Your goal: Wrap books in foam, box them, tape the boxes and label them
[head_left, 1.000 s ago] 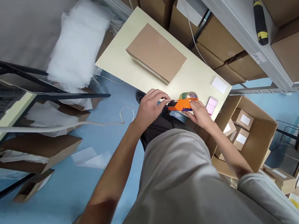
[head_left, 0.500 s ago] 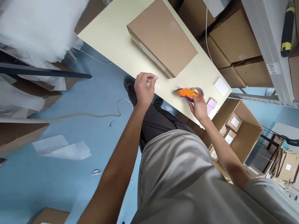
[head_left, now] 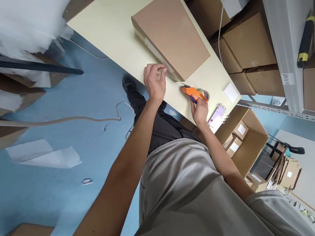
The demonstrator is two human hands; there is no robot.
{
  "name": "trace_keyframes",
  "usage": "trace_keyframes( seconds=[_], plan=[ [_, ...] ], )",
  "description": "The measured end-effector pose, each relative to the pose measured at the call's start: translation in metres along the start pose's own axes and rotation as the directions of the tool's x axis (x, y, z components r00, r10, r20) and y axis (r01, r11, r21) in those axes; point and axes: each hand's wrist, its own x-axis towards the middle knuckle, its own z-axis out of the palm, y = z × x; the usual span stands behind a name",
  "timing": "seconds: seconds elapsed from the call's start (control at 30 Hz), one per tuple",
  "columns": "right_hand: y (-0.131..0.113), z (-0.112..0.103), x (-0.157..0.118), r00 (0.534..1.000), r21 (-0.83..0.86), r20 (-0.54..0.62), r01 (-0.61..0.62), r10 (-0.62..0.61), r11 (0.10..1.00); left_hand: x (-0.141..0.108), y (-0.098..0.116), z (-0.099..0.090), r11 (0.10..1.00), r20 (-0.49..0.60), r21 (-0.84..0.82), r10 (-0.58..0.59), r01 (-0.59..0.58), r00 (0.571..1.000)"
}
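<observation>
"What's changed on my feed?"
"The right hand grips the tilted orange-and-purple plastic tape dispenser over the cream tabletop, now nearer the flat brown cardboard box."
"Left hand?"
"Curled narrow beside the box; holding anything, I can't tell."

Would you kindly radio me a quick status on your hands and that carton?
Right hand gripping orange tape dispenser. Left hand beside carton, fingertips close together, any hold unclear. Carton flat on table. Phone near right hand.
</observation>
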Motion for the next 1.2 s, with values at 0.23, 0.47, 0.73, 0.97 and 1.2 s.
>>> trace_keyframes(
  seconds=[0.23,0.47,0.73,0.97,1.2],
  plan=[
    [-0.018,-0.003,-0.004,0.997,0.021,0.071,-0.026,0.025,0.999,0.010,-0.008,0.028,0.978,-0.112,-0.145,-0.170,0.153,0.979],
    [-0.028,-0.006,-0.008,0.995,0.023,0.087,-0.056,0.054,0.998,0.013,-0.008,0.051,0.891,-0.163,-0.325,-0.382,0.316,0.910],
    [-0.038,-0.017,-0.018,0.986,0.015,0.163,-0.021,0.018,1.000,-0.015,0.032,0.082,0.964,-0.037,-0.198,-0.189,0.179,0.981],
    [-0.062,-0.022,-0.013,0.949,0.055,0.311,0.042,-0.058,0.998,0.016,0.039,0.034,0.991,0.383,-0.089,-0.062,0.103,0.922],
    [-0.053,-0.027,-0.021,0.937,0.089,0.345,0.026,-0.055,0.996,0.018,0.037,0.028,0.998,0.427,-0.017,-0.048,0.061,0.903]
  ],
)
